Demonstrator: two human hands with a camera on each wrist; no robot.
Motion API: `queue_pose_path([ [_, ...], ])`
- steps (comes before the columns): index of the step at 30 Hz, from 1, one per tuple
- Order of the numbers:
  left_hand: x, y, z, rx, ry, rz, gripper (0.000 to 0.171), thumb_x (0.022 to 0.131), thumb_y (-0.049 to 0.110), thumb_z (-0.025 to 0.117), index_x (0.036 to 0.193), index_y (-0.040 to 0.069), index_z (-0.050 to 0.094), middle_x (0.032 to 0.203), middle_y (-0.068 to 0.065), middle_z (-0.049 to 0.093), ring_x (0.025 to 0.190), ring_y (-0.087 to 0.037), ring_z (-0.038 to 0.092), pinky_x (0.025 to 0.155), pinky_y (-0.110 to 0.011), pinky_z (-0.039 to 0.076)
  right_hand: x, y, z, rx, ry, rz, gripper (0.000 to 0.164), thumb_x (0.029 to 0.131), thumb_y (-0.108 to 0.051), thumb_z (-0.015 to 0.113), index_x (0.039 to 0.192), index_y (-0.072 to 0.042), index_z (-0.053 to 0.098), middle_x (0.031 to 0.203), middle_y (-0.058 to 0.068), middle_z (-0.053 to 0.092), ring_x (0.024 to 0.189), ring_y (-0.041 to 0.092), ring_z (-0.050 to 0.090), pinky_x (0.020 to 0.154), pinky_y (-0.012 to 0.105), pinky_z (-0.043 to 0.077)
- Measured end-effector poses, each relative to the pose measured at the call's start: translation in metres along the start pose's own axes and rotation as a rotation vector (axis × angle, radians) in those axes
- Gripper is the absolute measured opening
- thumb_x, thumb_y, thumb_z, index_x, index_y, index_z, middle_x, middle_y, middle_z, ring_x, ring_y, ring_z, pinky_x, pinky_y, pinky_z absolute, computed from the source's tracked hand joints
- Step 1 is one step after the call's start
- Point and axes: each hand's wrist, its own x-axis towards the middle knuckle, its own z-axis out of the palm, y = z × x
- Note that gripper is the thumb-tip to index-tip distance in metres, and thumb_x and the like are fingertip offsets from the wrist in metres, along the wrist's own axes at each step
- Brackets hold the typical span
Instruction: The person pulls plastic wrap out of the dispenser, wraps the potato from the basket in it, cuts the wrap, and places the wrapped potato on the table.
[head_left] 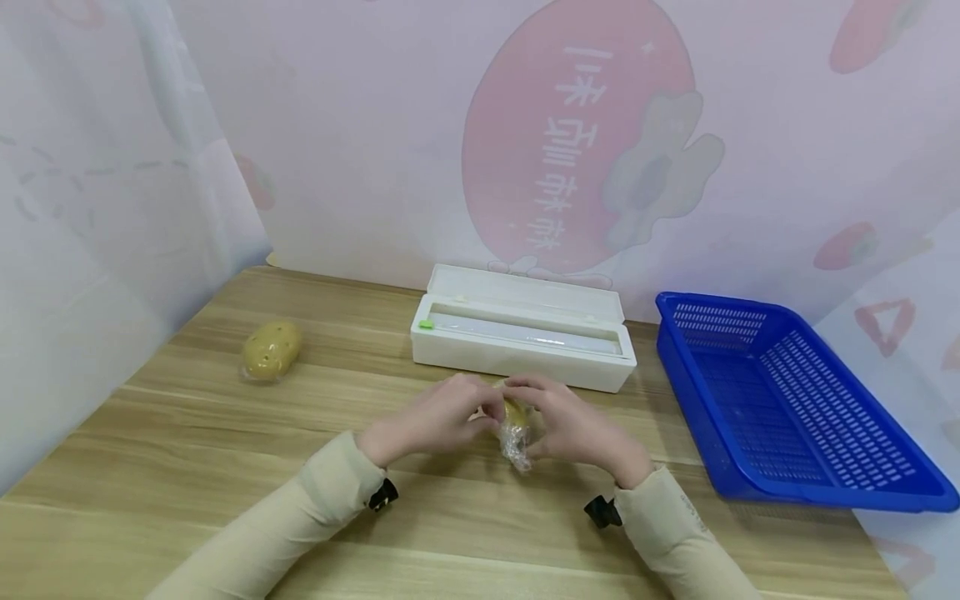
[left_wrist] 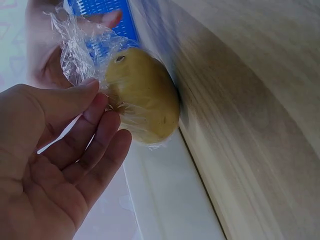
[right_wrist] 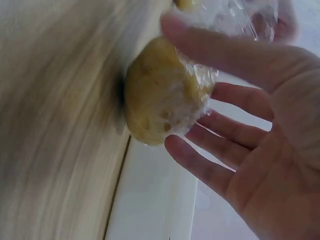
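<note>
A potato (head_left: 515, 414) in clear plastic wrap (head_left: 516, 446) is between my two hands, low over the wooden table. My left hand (left_wrist: 65, 125) pinches the wrap (left_wrist: 82, 47) at the potato's side between thumb and fingertips. From the other side my right hand (right_wrist: 250, 115) holds the potato (right_wrist: 155, 95), thumb across it and fingertips against the film. In the head view, the left hand (head_left: 450, 417) and right hand (head_left: 573, 421) nearly meet above it. Loose, crinkled film bunches toward the right hand in the left wrist view.
A white cling film box (head_left: 517, 367) with its lid raised stands just beyond my hands, a green slider (head_left: 426, 324) on its edge. Another potato (head_left: 272, 350), seemingly wrapped, lies at the left. A blue plastic basket (head_left: 720, 433) stands at the right. A printed curtain hangs behind the table.
</note>
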Motion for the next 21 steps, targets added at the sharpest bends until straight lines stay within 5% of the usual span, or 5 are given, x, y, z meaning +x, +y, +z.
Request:
queue_pose_path([
  [4,0.0014,-0.0018,-0.0012,-0.053,0.007,-0.010,0.011,0.088,0.004,0.073,0.084,0.013,0.069,0.084,0.008,0.066,0.081,-0.005,0.061,0.075,-0.026,0.052,0.0009,-0.0007,0.0018,-0.008,0.005,-0.023,0.075,0.070,-0.030,0.091,0.135,-0.009,0.060,0.144,0.014,0.048,0.123,0.026,0.052,0.100,0.038,0.042],
  [7,0.0022,-0.0030,-0.0020,-0.086,0.006,-0.022,0.014,0.088,0.001,0.073,0.083,0.014,0.069,0.084,0.008,0.067,0.083,-0.004,0.062,0.078,-0.027,0.053,0.0018,0.0017,0.0025,0.035,0.032,-0.064,0.059,0.080,-0.034,0.083,0.131,-0.009,0.064,0.142,0.018,0.049,0.081,0.010,0.064,0.077,0.029,0.049],
  [10,0.0019,-0.0039,-0.0032,-0.107,-0.008,-0.036,0.014,0.088,0.001,0.073,0.083,0.014,0.068,0.084,0.008,0.067,0.085,-0.006,0.063,0.079,-0.030,0.054,0.0027,0.0062,0.0040,0.098,0.069,-0.098,0.038,0.089,-0.024,0.075,0.124,-0.010,0.069,0.138,0.020,0.052,0.042,0.000,0.041,0.051,0.023,0.038],
  [13,0.0017,-0.0040,-0.0040,-0.113,-0.023,-0.042,0.013,0.086,0.003,0.075,0.083,0.013,0.068,0.083,0.008,0.067,0.084,-0.008,0.063,0.079,-0.031,0.054,0.0041,0.0089,0.0052,0.139,0.099,-0.102,0.026,0.090,-0.011,0.074,0.115,-0.012,0.074,0.133,0.018,0.057,0.035,-0.003,0.030,0.042,0.020,0.027],
  [21,-0.0006,0.0050,-0.0076,-0.008,-0.002,-0.126,0.020,0.083,0.029,0.082,0.085,0.015,0.068,0.084,0.005,0.066,0.078,-0.011,0.061,0.067,-0.024,0.050,0.0066,0.0018,0.0080,0.167,0.219,0.044,0.023,0.080,-0.009,0.083,0.102,-0.009,0.078,0.110,0.004,0.071,0.045,0.001,0.025,0.040,0.020,0.029],
])
